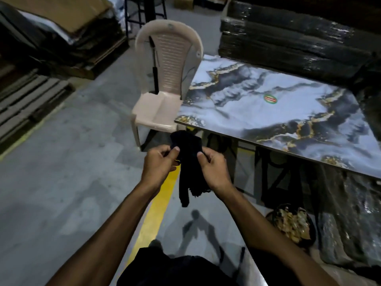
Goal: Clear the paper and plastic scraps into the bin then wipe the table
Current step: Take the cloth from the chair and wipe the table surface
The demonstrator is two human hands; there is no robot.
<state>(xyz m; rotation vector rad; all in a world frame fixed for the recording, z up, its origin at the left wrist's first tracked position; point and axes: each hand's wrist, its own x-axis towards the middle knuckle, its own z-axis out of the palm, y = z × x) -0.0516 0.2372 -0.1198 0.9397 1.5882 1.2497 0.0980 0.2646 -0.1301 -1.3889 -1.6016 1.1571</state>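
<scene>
Both hands, left hand [159, 163] and right hand [213, 167], pinch the black cloth [188, 159]. It hangs loose, bunched, away from the tabletop [268, 112]; it might slip and drop.

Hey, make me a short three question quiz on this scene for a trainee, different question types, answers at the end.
1. True or false: both hands grip the black cloth.
2. Multiple choice: where is the bin holding scraps? A) on the table B) on the floor beside the table C) on the chair
3. Short answer: what small item sits on the table?

Key:
1. True. The left hand and right hand both pinch it, off the table's near edge.
2. B.
3. A round green and red sticker; no scraps show on the top. The chair stands at the table's far corner.
</scene>
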